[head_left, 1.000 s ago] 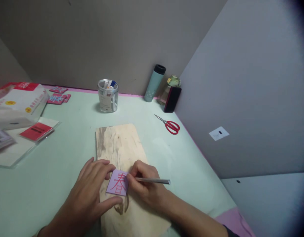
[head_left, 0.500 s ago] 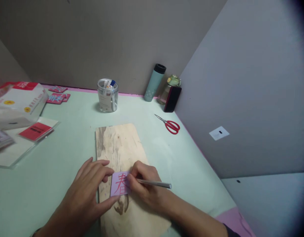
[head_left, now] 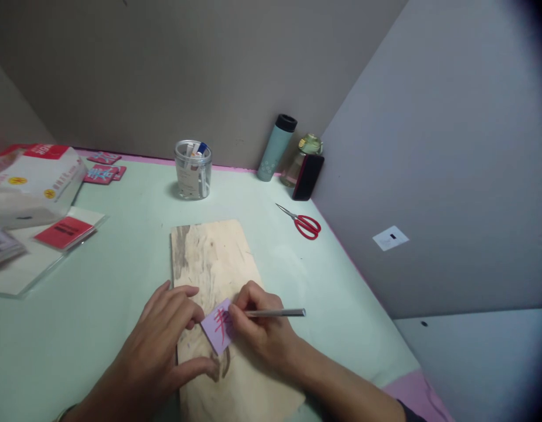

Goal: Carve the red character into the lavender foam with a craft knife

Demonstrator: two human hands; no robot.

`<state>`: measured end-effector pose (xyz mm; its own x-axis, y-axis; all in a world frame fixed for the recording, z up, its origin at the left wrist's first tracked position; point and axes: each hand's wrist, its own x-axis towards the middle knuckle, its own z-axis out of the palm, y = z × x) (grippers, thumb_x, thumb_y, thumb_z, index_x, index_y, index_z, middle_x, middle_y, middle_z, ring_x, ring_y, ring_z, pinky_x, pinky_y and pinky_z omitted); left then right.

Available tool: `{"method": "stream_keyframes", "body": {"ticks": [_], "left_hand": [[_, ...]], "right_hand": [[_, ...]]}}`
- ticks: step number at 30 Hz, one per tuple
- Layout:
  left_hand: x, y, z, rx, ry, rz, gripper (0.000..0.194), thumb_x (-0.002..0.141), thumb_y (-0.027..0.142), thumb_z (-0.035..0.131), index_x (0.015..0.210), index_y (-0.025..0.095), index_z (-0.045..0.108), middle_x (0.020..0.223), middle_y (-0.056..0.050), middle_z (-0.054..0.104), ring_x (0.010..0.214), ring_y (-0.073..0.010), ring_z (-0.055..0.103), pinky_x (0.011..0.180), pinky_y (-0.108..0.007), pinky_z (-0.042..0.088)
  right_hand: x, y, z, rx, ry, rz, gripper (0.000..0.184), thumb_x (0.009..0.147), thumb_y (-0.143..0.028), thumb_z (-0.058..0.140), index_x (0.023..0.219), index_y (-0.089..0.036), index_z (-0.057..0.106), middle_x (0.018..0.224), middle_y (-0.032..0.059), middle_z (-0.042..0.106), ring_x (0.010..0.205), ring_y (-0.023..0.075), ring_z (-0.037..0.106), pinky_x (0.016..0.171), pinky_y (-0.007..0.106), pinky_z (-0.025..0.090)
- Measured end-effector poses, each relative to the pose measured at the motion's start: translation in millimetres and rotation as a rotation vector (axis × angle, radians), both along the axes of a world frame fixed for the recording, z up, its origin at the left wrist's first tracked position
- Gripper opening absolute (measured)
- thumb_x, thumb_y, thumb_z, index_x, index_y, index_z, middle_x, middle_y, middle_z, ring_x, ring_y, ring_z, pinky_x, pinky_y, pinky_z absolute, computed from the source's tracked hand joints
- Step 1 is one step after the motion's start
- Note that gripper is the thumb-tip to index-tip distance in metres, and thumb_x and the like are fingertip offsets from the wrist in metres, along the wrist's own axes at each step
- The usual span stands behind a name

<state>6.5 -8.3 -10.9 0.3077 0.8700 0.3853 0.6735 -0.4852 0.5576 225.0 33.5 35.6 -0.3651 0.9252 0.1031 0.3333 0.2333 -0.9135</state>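
Note:
A small purple square [head_left: 217, 329] with a red handwritten character lies turned at an angle on a wooden board [head_left: 218, 252]. My right hand [head_left: 264, 325] is closed around a slim silver craft knife [head_left: 279, 313], its handle pointing right. The knife's tip is hidden behind my fingers, and this hand covers the square's right part. At the square's left corner are the bent fingers of my left hand [head_left: 165, 334], touching or very close to it. The left thumb rests apart, just below the square, so this hand is open.
Red-handled scissors [head_left: 303, 224] lie right of the board. Behind stand a clear jar of pens [head_left: 193, 176], a teal flask [head_left: 277, 149], a green-lidded bottle [head_left: 309, 143] and a phone [head_left: 308, 177]. At left are a white bag [head_left: 42, 187], red pieces [head_left: 101, 174] and a red packet [head_left: 64, 232].
The purple square has turned from nearly straight to slanted. My left thumb has come off its lower edge and moved slightly down. The knife's handle end has risen a little.

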Motion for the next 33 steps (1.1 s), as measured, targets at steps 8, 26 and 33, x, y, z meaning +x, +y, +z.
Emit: {"method": "stream_keyframes", "body": {"ticks": [8,26,33], "left_hand": [[3.2,2.1,3.5,-0.006,-0.005,-0.033,0.017,0.092,0.035,0.068,0.092,0.027,0.053,0.128,-0.008,0.07,0.146,-0.0324,0.049,0.124,-0.062,0.028],[11.7,3.2,0.7,0.007,-0.01,0.036,0.048,0.089,0.038,0.07,0.131,0.026,0.049,0.13,-0.007,0.067,0.137,-0.032,0.057,0.122,-0.058,0.037],[6.8,3.5,-1.2,0.003,-0.018,0.043,0.046,0.091,0.047,0.072,0.125,0.026,0.051,0.123,-0.006,0.065,0.144,-0.0328,0.047,0.122,-0.057,0.034]], "right_hand": [[-0.8,-1.4,0.9,-0.024,0.031,-0.001,0.022,0.089,-0.026,0.064,0.073,-0.021,0.05,0.06,-0.0048,0.052,0.052,0.01,0.041,0.051,0.023,0.033],[6.0,-4.2,-3.3,0.131,0.078,-0.02,0.021,0.094,-0.023,0.063,0.077,-0.022,0.05,0.068,-0.0029,0.054,0.057,0.0117,0.046,0.056,0.026,0.036],[2.9,-2.7,10.2,0.067,0.002,0.067,0.021,0.09,-0.021,0.062,0.073,-0.021,0.05,0.065,-0.0046,0.052,0.055,0.0101,0.043,0.055,0.025,0.035]]}}
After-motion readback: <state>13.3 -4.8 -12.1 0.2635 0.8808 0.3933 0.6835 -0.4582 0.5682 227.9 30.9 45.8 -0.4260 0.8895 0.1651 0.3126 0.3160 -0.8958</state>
